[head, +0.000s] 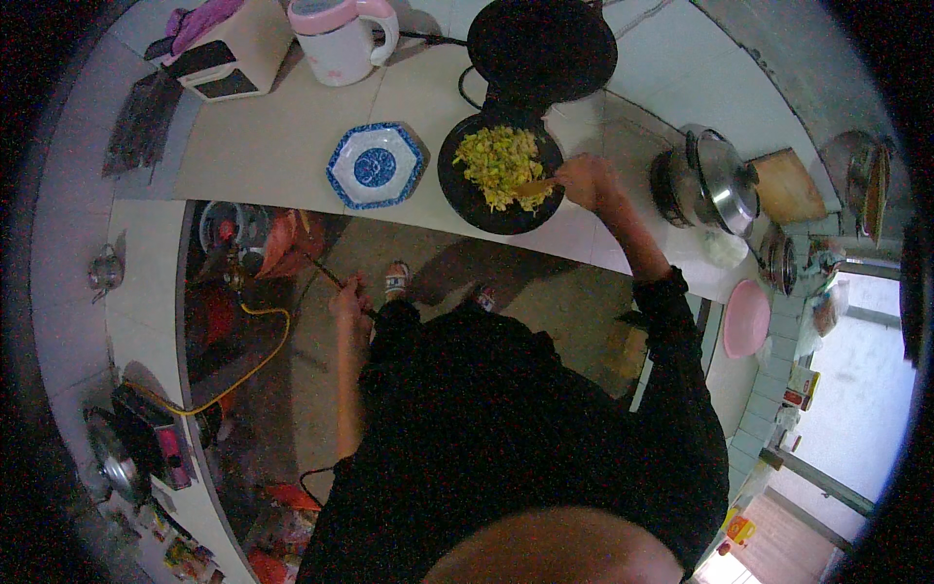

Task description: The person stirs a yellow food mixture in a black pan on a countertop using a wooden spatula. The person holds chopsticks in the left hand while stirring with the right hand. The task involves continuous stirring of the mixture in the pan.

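Note:
My right hand (pixel 587 181) grips a brown spatula (pixel 535 187), whose blade rests in a heap of chopped yellow-green food (pixel 500 160). That food lies in the round black lower pan (pixel 478 217) of an electric griddle. Behind it, the griddle's black lid (pixel 541 47) stands raised on its hinge. My left hand (pixel 352 296) hangs below the counter edge, closed around a thin dark rod or cord (pixel 325 272); which of the two, I cannot tell. Left of the pan sits a blue-and-white hexagonal plate (pixel 376 166) with no food on it.
A pink-and-white jug (pixel 339 44) and a cream box-shaped appliance (pixel 233 58) stand at the back left. To the right are a lidded steel pot (pixel 719 182), a wooden board (pixel 792 186) and a pink basin (pixel 746 319). A yellow hose (pixel 281 350) runs down at left near a gas stove (pixel 157 438).

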Demonstrator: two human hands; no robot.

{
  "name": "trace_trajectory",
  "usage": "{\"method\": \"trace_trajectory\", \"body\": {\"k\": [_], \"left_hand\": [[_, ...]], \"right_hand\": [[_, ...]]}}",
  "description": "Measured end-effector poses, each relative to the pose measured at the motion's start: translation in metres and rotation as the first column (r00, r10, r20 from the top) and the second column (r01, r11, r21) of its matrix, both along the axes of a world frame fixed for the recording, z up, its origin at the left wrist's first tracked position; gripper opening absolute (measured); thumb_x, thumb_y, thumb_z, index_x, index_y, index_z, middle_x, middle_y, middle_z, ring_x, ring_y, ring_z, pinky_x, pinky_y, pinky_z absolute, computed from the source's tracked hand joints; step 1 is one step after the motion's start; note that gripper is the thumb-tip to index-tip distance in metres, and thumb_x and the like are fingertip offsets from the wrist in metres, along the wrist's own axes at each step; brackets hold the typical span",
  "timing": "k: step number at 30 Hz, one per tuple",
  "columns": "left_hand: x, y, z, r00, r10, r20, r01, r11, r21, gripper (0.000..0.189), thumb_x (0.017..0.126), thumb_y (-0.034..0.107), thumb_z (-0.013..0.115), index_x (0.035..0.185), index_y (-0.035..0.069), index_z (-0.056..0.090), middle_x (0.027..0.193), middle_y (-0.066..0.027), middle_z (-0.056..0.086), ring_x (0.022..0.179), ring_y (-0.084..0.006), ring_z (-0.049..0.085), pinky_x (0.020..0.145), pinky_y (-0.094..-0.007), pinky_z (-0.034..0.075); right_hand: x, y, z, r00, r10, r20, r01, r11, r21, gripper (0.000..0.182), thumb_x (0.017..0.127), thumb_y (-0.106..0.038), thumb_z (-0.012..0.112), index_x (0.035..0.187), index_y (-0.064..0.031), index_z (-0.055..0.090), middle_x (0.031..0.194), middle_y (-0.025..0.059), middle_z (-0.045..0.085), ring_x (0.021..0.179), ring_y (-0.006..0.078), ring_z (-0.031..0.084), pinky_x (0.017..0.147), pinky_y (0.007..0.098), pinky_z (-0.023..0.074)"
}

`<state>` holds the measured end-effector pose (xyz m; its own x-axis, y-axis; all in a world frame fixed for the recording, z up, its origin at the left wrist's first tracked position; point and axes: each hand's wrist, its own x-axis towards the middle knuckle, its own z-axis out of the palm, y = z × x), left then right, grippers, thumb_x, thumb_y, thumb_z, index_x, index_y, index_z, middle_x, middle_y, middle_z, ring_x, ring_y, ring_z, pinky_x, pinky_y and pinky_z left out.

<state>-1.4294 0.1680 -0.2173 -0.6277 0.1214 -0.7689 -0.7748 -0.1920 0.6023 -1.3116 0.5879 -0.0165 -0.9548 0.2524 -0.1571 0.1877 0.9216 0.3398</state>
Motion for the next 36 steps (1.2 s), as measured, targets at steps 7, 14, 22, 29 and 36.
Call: {"method": "trace_trajectory", "body": {"k": [7,14,22,29,36], "left_hand": [[0.002,0.000,0.008,0.999,0.031,0.029,-0.030,0.999,-0.021,0.015,0.084,0.020,0.050,0.086,0.007,0.057,0.065,0.0012,0.050,0.044,-0.0084,0.034,0.039,-0.0237,0.026],[-0.014,-0.018,-0.034,0.980,-0.197,-0.034,0.198,0.979,0.050,0.020,0.086,0.024,0.047,0.086,0.007,0.057,0.060,0.0015,0.048,0.042,-0.0089,0.033,0.038,-0.0246,0.026],[-0.020,-0.052,-0.107,0.968,-0.250,0.030,0.245,0.962,0.118,0.024,0.087,0.029,0.046,0.091,0.007,0.056,0.061,0.0005,0.047,0.039,-0.0096,0.031,0.037,-0.0267,0.026],[-0.017,-0.037,-0.086,0.987,-0.158,-0.006,0.157,0.976,0.150,0.024,0.085,0.028,0.050,0.095,0.007,0.056,0.070,-0.0003,0.051,0.039,-0.0104,0.033,0.037,-0.0263,0.027],[-0.007,-0.014,-0.035,0.994,-0.110,-0.008,0.111,0.990,0.090,0.020,0.085,0.024,0.050,0.094,0.008,0.057,0.067,-0.0006,0.052,0.039,-0.0105,0.035,0.036,-0.0270,0.027]], "right_hand": [[0.038,0.025,-0.040,0.961,-0.252,-0.113,0.217,0.942,-0.258,0.017,0.066,-0.017,0.052,0.065,-0.0024,0.060,0.067,0.0174,0.058,0.064,0.0339,0.057,0.058,0.0427,0.0476],[0.015,0.012,-0.067,0.946,-0.285,-0.153,0.218,0.912,-0.348,0.026,0.075,-0.021,0.047,0.069,0.0020,0.059,0.072,0.0204,0.058,0.068,0.0354,0.057,0.060,0.0420,0.0471],[0.041,0.038,-0.036,0.872,-0.456,-0.179,0.399,0.873,-0.281,0.025,0.070,-0.024,0.054,0.071,-0.0006,0.060,0.075,0.0183,0.059,0.072,0.0353,0.058,0.062,0.0414,0.0477],[0.001,0.001,-0.015,0.853,-0.522,-0.010,0.490,0.807,-0.330,0.028,0.072,-0.028,0.053,0.078,-0.0016,0.061,0.075,0.0176,0.060,0.072,0.0347,0.059,0.065,0.0420,0.0480],[0.015,0.045,-0.034,0.864,-0.313,-0.394,0.293,0.950,-0.112,0.022,0.073,-0.024,0.054,0.077,-0.0037,0.061,0.079,0.0144,0.061,0.073,0.0336,0.060,0.063,0.0423,0.0481]]}}
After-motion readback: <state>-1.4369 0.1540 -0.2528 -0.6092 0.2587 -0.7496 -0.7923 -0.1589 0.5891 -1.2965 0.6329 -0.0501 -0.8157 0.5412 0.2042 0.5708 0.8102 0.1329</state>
